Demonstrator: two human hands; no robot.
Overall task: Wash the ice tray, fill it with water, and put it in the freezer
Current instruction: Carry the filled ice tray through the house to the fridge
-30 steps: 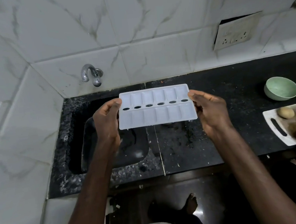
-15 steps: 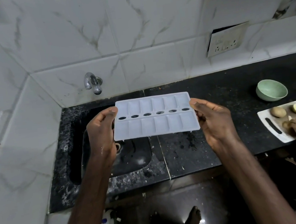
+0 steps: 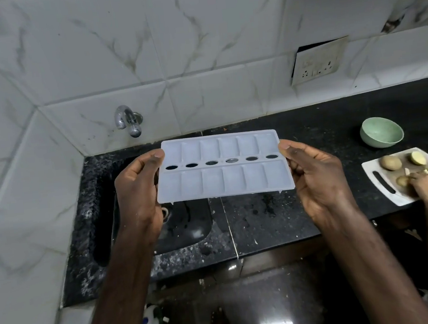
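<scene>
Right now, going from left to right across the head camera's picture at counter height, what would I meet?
left hand → ice tray, held between both hands → right hand → green bowl → another person's hand. The tap, sink and socket overlap these, so I leave them out.

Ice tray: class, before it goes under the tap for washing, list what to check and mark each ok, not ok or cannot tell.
1. Ice tray gripped at both ends, left hand and right hand: ok.
2. Tray under the tap spout: not ok, it is held to the right of the spout and nearer the camera.
3. Water running: not ok, none visible.
4. Sink free of dishes: cannot tell, tray and hand hide part.
5. Tray's cells clean: cannot tell.
</scene>
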